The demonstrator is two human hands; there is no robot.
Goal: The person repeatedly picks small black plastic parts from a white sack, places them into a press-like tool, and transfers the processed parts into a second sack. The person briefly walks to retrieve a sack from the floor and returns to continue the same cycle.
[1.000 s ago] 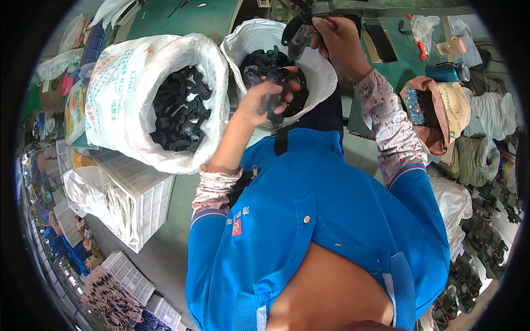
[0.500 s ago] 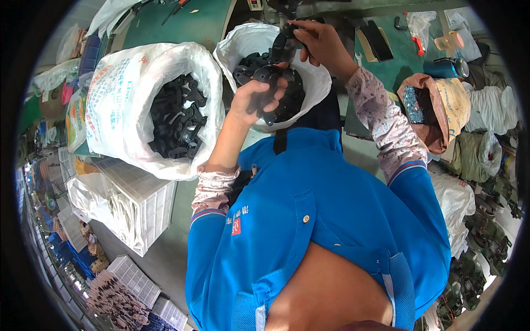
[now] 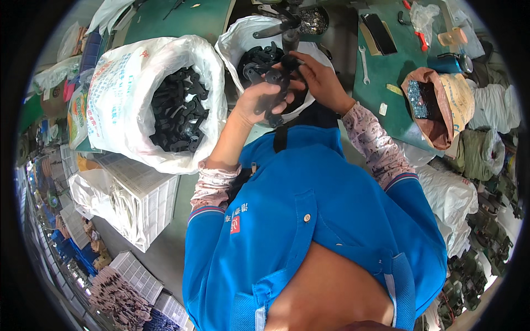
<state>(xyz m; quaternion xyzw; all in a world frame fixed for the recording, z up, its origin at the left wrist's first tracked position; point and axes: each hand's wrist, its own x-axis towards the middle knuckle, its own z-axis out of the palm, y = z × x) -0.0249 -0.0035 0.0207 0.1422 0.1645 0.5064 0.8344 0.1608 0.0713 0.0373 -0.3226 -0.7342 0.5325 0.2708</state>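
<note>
My left hand (image 3: 255, 103) is closed around several black plastic parts (image 3: 274, 80) with rounded ends, held over the mouth of a white woven sack (image 3: 232, 43). Beside it, the fingertips of my right hand (image 3: 327, 87) pinch a rounded black part (image 3: 290, 62), next to the parts in the left hand. Just beyond my fingers stands a dark machine post (image 3: 290, 39) with a lever arm (image 3: 270, 30). More loose black parts (image 3: 259, 55) lie inside the sack, partly hidden by my hands.
On the left stands a larger white sack (image 3: 118, 105) full of similar black parts (image 3: 176, 113). A bowl of small metal pieces (image 3: 314, 21) sits behind the post. The right green table holds a wrench (image 3: 364, 65), a phone (image 3: 379, 33), a blue flask (image 3: 450, 63) and a brown bag (image 3: 433, 83).
My right hand has come down from the machine post toward my left hand. The post and its lever, hidden before, now show. My left hand still grips the black parts.
</note>
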